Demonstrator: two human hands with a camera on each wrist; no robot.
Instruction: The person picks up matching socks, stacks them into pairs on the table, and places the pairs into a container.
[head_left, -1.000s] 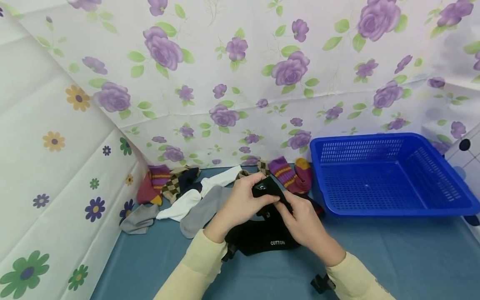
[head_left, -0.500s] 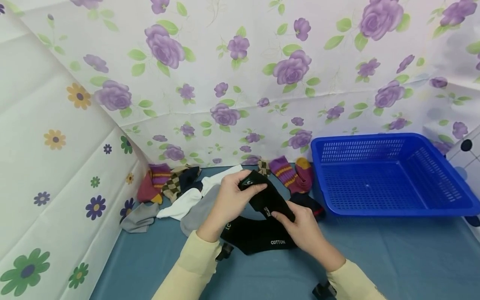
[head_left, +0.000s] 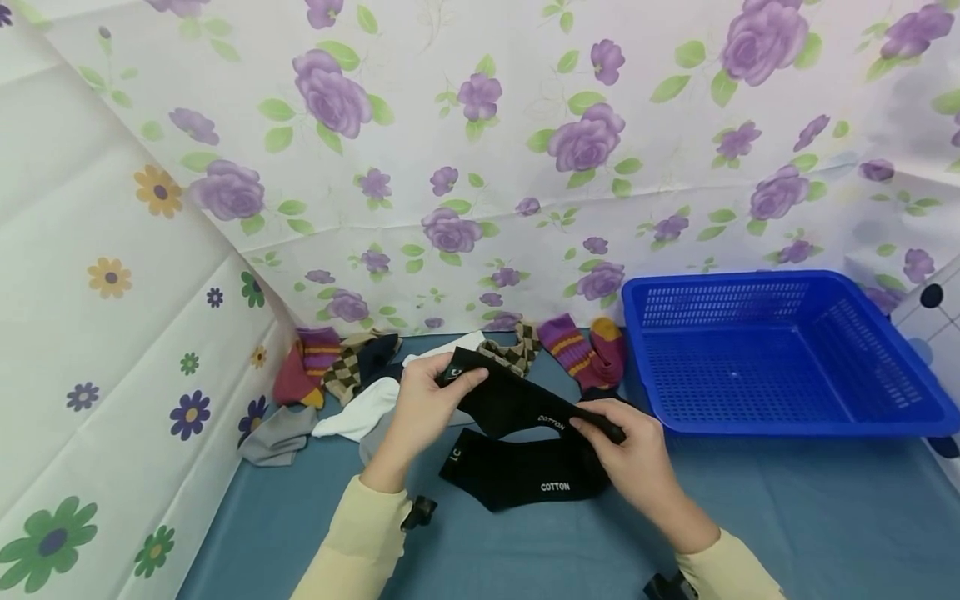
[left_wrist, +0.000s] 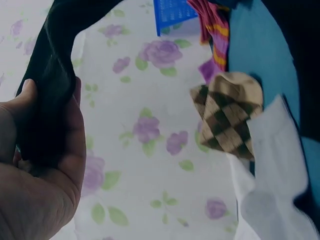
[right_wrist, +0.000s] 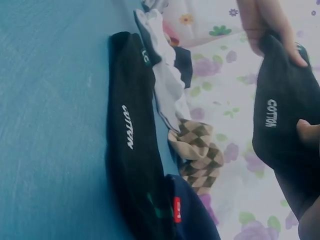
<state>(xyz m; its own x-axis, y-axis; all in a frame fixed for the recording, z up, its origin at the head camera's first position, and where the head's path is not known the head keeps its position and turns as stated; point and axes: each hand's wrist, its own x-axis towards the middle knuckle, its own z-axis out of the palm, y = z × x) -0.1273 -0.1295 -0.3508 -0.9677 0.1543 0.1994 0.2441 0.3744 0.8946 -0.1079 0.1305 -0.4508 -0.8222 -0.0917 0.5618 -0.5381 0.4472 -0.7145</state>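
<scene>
Stretched between both hands is a black sock (head_left: 501, 398) with white "COTTON" and "LC" lettering, held above the table. My left hand (head_left: 424, 406) pinches its cuff end between thumb and fingers. At the toe end, my right hand (head_left: 628, 446) grips it, thumb on top. A second black sock (head_left: 510, 471), lettered alike, lies flat on the table just below. In the left wrist view the held sock (left_wrist: 50, 95) hangs from the curled left hand (left_wrist: 42, 180). The right wrist view has the lying sock (right_wrist: 132, 115) lengthwise, and the right thumb pressing the held one (right_wrist: 280, 110).
Behind the hands lie white socks (head_left: 360, 414), a checkered sock (head_left: 517, 352) and a purple-striped sock pair (head_left: 581, 350). More striped socks (head_left: 303, 367) and a grey sock (head_left: 277, 439) are at the left. A blue plastic basket (head_left: 750, 423) stands at the right, by the floral backdrop.
The hands have moved apart, the left to the left and the right slightly to the right. The held black sock has gone from bunched to stretched out, uncovering more of the sock below.
</scene>
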